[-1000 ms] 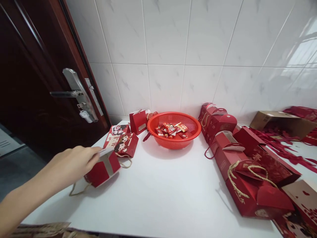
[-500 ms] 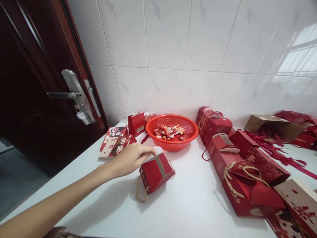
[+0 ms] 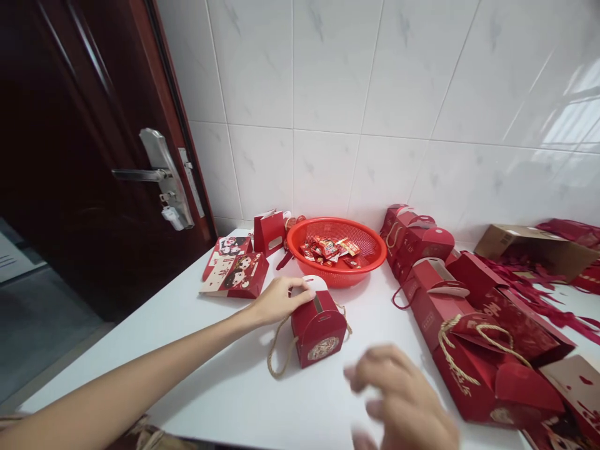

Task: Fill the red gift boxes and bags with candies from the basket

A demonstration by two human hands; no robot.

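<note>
A small red gift box (image 3: 320, 334) with rope handles and a pale round pattern on its end stands upright on the white table. My left hand (image 3: 281, 301) grips its top at the back left, thumb along the upper edge. A narrow gap shows between the top flaps. In front and to the right, my right hand (image 3: 398, 400) is blurred, its fingers spread and bent, apart from the box and holding nothing. Behind the box sits a red plastic basket (image 3: 370, 269) with several wrapped candies (image 3: 330, 248) in it.
Flat printed boxes (image 3: 234, 272) and a small red bag (image 3: 269, 232) lie left of the basket. A row of red gift boxes (image 3: 450, 325) fills the right side. Beyond are an open cardboard box (image 3: 576, 256) and red ribbons (image 3: 539, 303). A tiled wall closes the back.
The gift box has gone from tilted to upright, with its patterned end now showing. My left hand stays on its top. My right hand has come into view at the lower right.
</note>
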